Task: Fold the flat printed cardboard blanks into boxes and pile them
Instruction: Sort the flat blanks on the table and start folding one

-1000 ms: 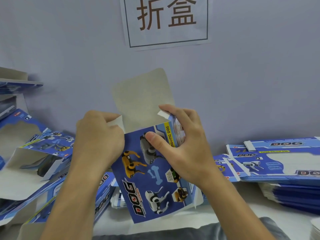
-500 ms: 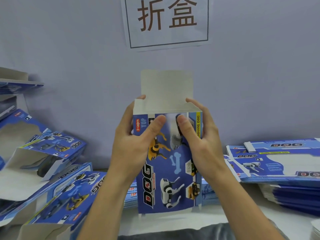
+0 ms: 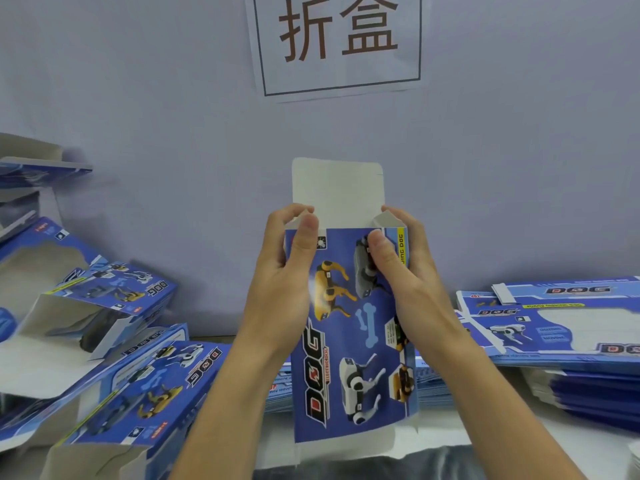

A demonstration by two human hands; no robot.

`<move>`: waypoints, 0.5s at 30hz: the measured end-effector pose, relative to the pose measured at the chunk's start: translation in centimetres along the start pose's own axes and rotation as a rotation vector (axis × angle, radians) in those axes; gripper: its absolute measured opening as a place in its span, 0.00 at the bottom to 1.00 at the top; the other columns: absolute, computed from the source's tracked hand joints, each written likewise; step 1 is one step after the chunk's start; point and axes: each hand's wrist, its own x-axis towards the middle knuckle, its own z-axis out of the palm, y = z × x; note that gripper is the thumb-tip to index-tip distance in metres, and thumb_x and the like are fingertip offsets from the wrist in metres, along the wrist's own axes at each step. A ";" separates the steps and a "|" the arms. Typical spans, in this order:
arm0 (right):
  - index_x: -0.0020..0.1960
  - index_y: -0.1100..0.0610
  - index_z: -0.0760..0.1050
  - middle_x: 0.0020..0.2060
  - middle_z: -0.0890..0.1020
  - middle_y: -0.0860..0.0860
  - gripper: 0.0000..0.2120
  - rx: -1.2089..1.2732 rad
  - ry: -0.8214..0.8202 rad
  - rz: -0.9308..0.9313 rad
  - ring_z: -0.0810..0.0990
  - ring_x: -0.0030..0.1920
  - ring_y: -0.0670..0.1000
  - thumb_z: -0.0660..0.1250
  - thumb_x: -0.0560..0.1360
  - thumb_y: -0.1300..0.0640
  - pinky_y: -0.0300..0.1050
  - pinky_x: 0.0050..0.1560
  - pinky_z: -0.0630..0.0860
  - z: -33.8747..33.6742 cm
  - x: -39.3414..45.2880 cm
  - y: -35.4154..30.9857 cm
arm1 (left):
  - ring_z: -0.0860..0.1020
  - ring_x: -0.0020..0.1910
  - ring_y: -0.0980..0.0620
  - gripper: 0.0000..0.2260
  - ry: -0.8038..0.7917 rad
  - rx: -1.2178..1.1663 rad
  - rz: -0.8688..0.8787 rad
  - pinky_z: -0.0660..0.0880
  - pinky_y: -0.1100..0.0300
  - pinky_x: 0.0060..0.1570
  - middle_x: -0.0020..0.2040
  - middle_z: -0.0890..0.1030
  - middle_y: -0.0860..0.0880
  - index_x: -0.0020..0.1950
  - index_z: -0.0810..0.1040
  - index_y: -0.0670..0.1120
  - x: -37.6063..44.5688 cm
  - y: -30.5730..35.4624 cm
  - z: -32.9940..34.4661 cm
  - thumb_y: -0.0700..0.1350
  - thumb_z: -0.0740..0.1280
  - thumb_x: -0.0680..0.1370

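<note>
I hold a blue printed "DOG" box (image 3: 349, 341) upright in front of me, opened into a tube. Its grey top flap (image 3: 337, 192) stands straight up. My left hand (image 3: 284, 271) grips the upper left corner, thumb on the printed front and fingers round the small left side flap. My right hand (image 3: 401, 268) grips the upper right corner, thumb on the front and fingers over the right side flap, which leans inward. A stack of flat blanks (image 3: 561, 327) lies at the right. Folded boxes (image 3: 114, 386) lie heaped at the left.
A lilac wall stands close behind, with a white paper sign (image 3: 337, 43) bearing two brown characters. More flat blanks (image 3: 429, 382) lie on the table behind the held box. The white table edge (image 3: 571, 441) shows at the lower right.
The box has been turned from tilted to upright and squared. Both hands moved up to its top corners, and the two small side flaps now fold inward under my fingers.
</note>
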 end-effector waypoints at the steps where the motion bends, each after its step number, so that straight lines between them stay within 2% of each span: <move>1: 0.65 0.42 0.69 0.47 0.83 0.46 0.22 -0.009 0.024 -0.024 0.83 0.49 0.45 0.62 0.74 0.37 0.41 0.51 0.79 0.1 0.0 -0.1 | 0.83 0.50 0.42 0.13 0.048 -0.005 0.020 0.78 0.37 0.54 0.52 0.83 0.45 0.50 0.77 0.61 -0.2 0.1 0.4 0.66 0.61 0.74; 3: 0.61 0.46 0.72 0.44 0.83 0.48 0.18 -0.015 0.051 -0.054 0.83 0.45 0.46 0.63 0.74 0.40 0.41 0.47 0.80 0.3 -0.1 -0.3 | 0.78 0.40 0.32 0.17 0.135 -0.004 0.065 0.77 0.34 0.46 0.43 0.79 0.36 0.43 0.76 0.55 -0.5 -0.2 0.7 0.67 0.62 0.76; 4: 0.58 0.48 0.73 0.43 0.82 0.49 0.16 -0.013 0.049 -0.061 0.82 0.44 0.47 0.64 0.75 0.41 0.43 0.46 0.80 0.4 -0.1 -0.4 | 0.75 0.36 0.32 0.17 0.161 0.010 0.074 0.76 0.35 0.42 0.39 0.77 0.36 0.40 0.74 0.54 -0.7 -0.4 0.7 0.66 0.62 0.76; 6: 0.53 0.48 0.73 0.40 0.81 0.51 0.11 -0.025 0.041 -0.078 0.81 0.41 0.49 0.66 0.77 0.42 0.43 0.42 0.80 0.6 -0.2 -0.5 | 0.74 0.31 0.44 0.15 0.182 0.058 0.088 0.75 0.45 0.35 0.32 0.74 0.45 0.36 0.70 0.55 -0.7 -0.9 0.6 0.64 0.61 0.76; 7: 0.51 0.47 0.73 0.40 0.81 0.52 0.10 -0.035 0.042 -0.079 0.81 0.40 0.51 0.66 0.76 0.42 0.45 0.41 0.80 0.6 -0.2 -0.6 | 0.73 0.29 0.53 0.15 0.182 0.073 0.101 0.74 0.55 0.31 0.28 0.73 0.51 0.36 0.69 0.55 -0.7 -0.9 0.5 0.62 0.60 0.77; 8: 0.51 0.47 0.73 0.40 0.81 0.53 0.10 -0.039 0.043 -0.075 0.81 0.40 0.54 0.65 0.76 0.42 0.49 0.42 0.80 0.6 -0.2 -0.6 | 0.73 0.28 0.58 0.16 0.161 0.075 0.096 0.73 0.63 0.30 0.27 0.73 0.54 0.37 0.68 0.52 -0.6 -1.0 0.3 0.62 0.60 0.77; 9: 0.51 0.47 0.72 0.40 0.81 0.55 0.11 -0.035 0.041 -0.067 0.81 0.41 0.57 0.63 0.75 0.41 0.52 0.43 0.80 0.6 -0.3 -0.6 | 0.76 0.30 0.58 0.20 0.113 0.077 0.060 0.75 0.66 0.33 0.30 0.76 0.51 0.40 0.70 0.48 -0.5 -0.9 0.0 0.64 0.59 0.78; 10: 0.52 0.48 0.72 0.42 0.81 0.56 0.13 -0.022 0.038 -0.053 0.81 0.43 0.58 0.62 0.75 0.40 0.55 0.46 0.80 0.5 -0.3 -0.5 | 0.80 0.37 0.54 0.26 0.039 0.083 -0.008 0.79 0.63 0.43 0.37 0.80 0.45 0.46 0.73 0.45 -0.3 -1.0 -0.4 0.68 0.59 0.77; 11: 0.53 0.47 0.72 0.44 0.81 0.57 0.14 0.007 0.030 -0.031 0.82 0.45 0.59 0.61 0.75 0.39 0.56 0.48 0.80 0.4 -0.3 -0.4 | 0.83 0.45 0.48 0.30 -0.041 0.076 -0.096 0.80 0.53 0.55 0.44 0.82 0.42 0.52 0.76 0.46 -0.2 -0.8 -0.8 0.72 0.58 0.75; 12: 0.54 0.47 0.72 0.46 0.82 0.56 0.16 0.052 0.017 -0.002 0.83 0.48 0.58 0.60 0.75 0.38 0.56 0.50 0.81 0.3 -0.3 -0.3 | 0.83 0.51 0.44 0.30 -0.086 0.038 -0.167 0.77 0.45 0.61 0.47 0.84 0.43 0.54 0.79 0.50 0.0 -0.4 -1.1 0.74 0.57 0.73; 13: 0.55 0.47 0.73 0.48 0.83 0.55 0.18 0.096 0.007 0.029 0.84 0.49 0.58 0.58 0.75 0.36 0.55 0.51 0.82 0.3 -0.2 -0.3 | 0.83 0.52 0.44 0.27 -0.080 0.014 -0.199 0.75 0.41 0.62 0.48 0.85 0.46 0.52 0.81 0.55 0.1 0.0 -1.2 0.74 0.57 0.71; 14: 0.56 0.48 0.74 0.49 0.84 0.54 0.20 0.124 0.009 0.051 0.84 0.51 0.57 0.57 0.75 0.36 0.54 0.52 0.82 0.4 -0.1 -0.4 | 0.83 0.52 0.47 0.24 -0.048 0.022 -0.191 0.76 0.43 0.61 0.46 0.85 0.49 0.49 0.81 0.56 0.3 0.1 -1.1 0.72 0.57 0.73; 15: 0.56 0.48 0.76 0.50 0.84 0.53 0.22 0.125 0.026 0.057 0.84 0.51 0.56 0.56 0.75 0.35 0.53 0.53 0.82 0.5 0.1 -0.5 | 0.84 0.48 0.53 0.22 0.000 0.059 -0.173 0.78 0.51 0.57 0.44 0.85 0.52 0.49 0.81 0.53 0.3 0.3 -0.8 0.68 0.58 0.76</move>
